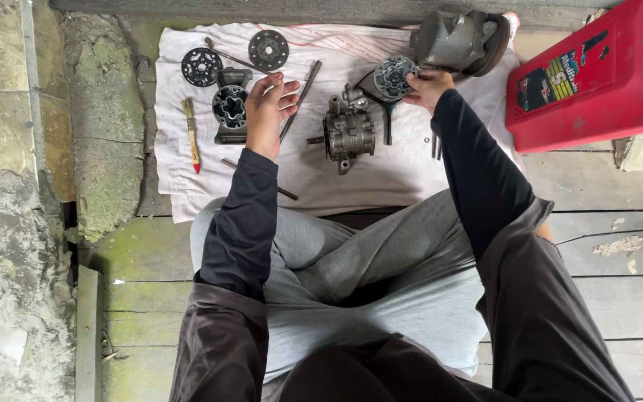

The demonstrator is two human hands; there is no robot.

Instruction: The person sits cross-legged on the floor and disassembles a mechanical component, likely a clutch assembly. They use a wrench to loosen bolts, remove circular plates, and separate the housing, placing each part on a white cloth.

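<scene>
Left hand point(268, 112) raised, fingers loosely spread, holding nothing; right hand point(427, 88) grips round metal disc point(394, 77); white cloth point(381, 179) on wooden floor point(619, 246)

Red container point(597, 74): cut off by top and right edges, full shape not visible. Housing part point(455, 37) at top: upper edge clipped by frame. White cloth point(321, 179): near edge hidden under the knees, right part hidden behind right sleeve. Right hand point(427, 85): fingertips hidden against the round perforated disc point(394, 77), grip can't be judged. Tool point(387, 123) under that disc mostly covered by it. Dark pins point(436, 145) beside right sleeve: partly hidden, too small to identify. Left hand point(268, 112) covers part of the long rod point(301, 98).
</scene>
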